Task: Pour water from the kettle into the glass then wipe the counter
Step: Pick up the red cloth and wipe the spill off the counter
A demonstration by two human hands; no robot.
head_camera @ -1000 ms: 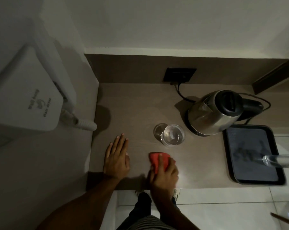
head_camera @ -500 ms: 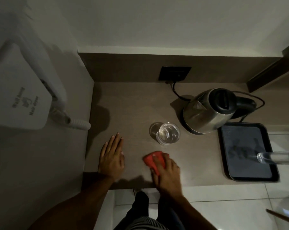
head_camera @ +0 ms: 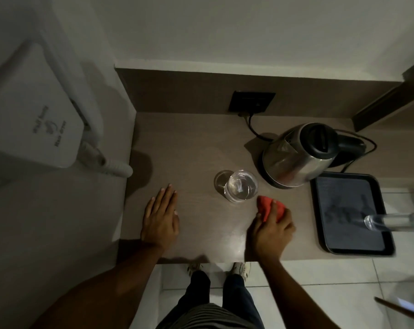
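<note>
A clear glass point(head_camera: 240, 188) with water in it stands mid-counter. Behind it to the right sits a steel kettle point(head_camera: 296, 157) with a black lid and handle, upright on its base. My right hand point(head_camera: 271, 227) presses a red cloth point(head_camera: 266, 208) onto the brown counter point(head_camera: 201, 148), just right of the glass and in front of the kettle. Fingers cover part of the cloth. My left hand point(head_camera: 161, 216) lies flat on the counter at the left, fingers together, holding nothing.
A black tray point(head_camera: 351, 210) lies at the right with a clear bottle point(head_camera: 393, 222) over its right edge. The kettle cord runs to a black wall socket point(head_camera: 251, 102). A white wall-mounted hair dryer point(head_camera: 32, 115) hangs at the left. The counter's front edge is by my legs.
My right hand has slid the red cloth to the right and slightly away from me, from in front of the glass to its right side. My left hand has stayed flat.
</note>
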